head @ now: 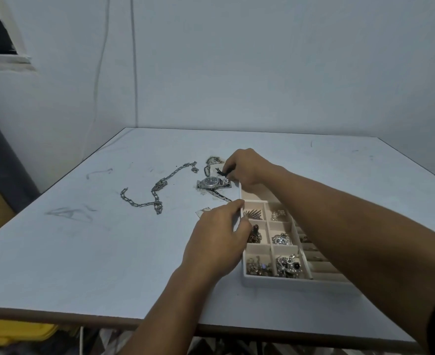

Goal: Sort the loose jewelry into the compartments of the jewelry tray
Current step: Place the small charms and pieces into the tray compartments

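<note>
- My right hand (247,167) pinches a black piece (220,171) beside the watch (212,182); I'd lift gently.
- My left hand (219,234) fingers grip the jewelry tray (262,281) rim, bracing it.

The bare left hand (219,239) lies at the left wall of the white compartmented jewelry tray (270,280), fingers curled over its rim. The bare right forearm crosses above the tray. The right hand (247,170), just past its far-left corner, pinches a small black piece (221,171).
</note>
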